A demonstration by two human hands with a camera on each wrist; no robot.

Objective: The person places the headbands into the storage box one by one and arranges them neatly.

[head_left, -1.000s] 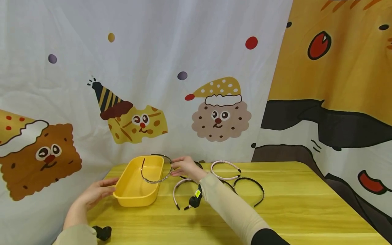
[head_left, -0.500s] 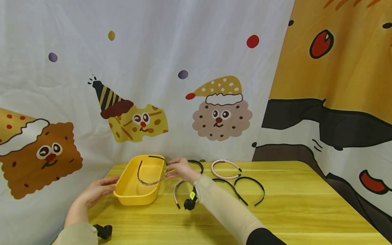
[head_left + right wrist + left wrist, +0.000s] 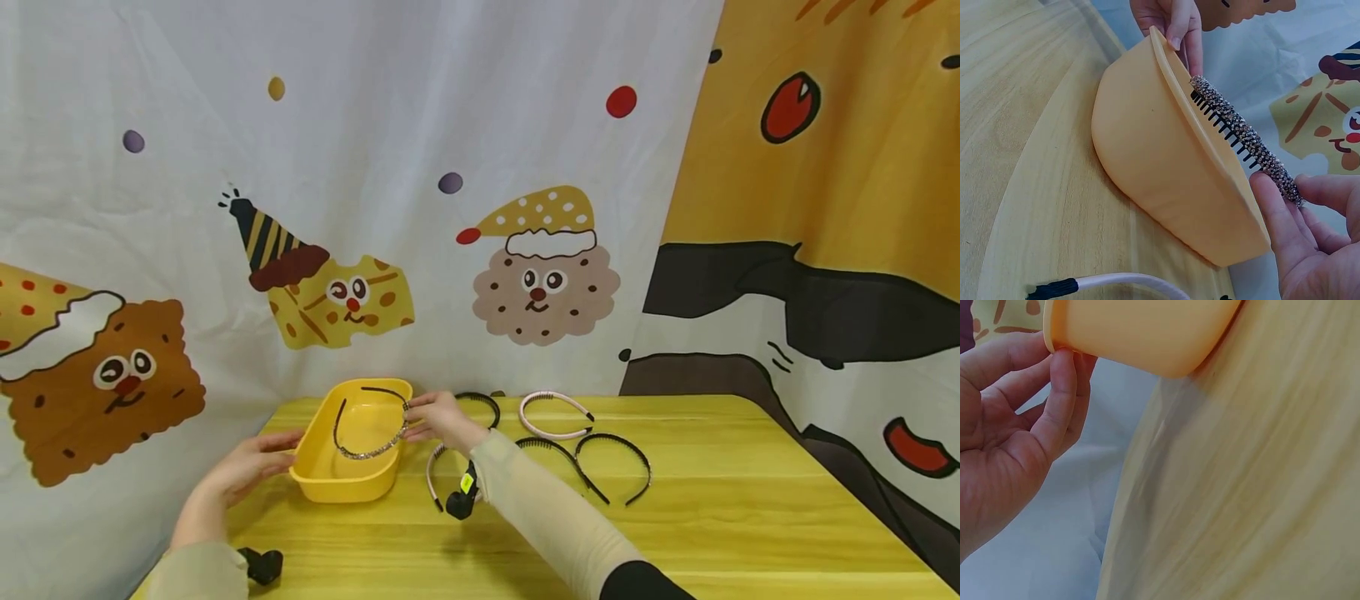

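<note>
A black headband with a glittering beaded band and comb teeth (image 3: 1241,134) is pinched between the thumb and fingers of my right hand (image 3: 442,418). In the head view its loop overlaps the opening of a yellow plastic basin (image 3: 345,492). The right wrist view puts the beaded part close along the basin's near rim. My left hand (image 3: 251,467) holds the basin's left rim, its fingertips (image 3: 1063,359) bent under the lip.
On the wooden table (image 3: 720,483) right of the basin lie a pink headband (image 3: 551,436), a thin black headband (image 3: 647,467) and several others, one partly hidden by my right arm. A cartoon-printed curtain (image 3: 525,108) hangs behind.
My right hand has brought the beaded headband left and slightly down, further over the basin. More of the headbands on the table show. My left hand has stayed at the basin's rim.
</note>
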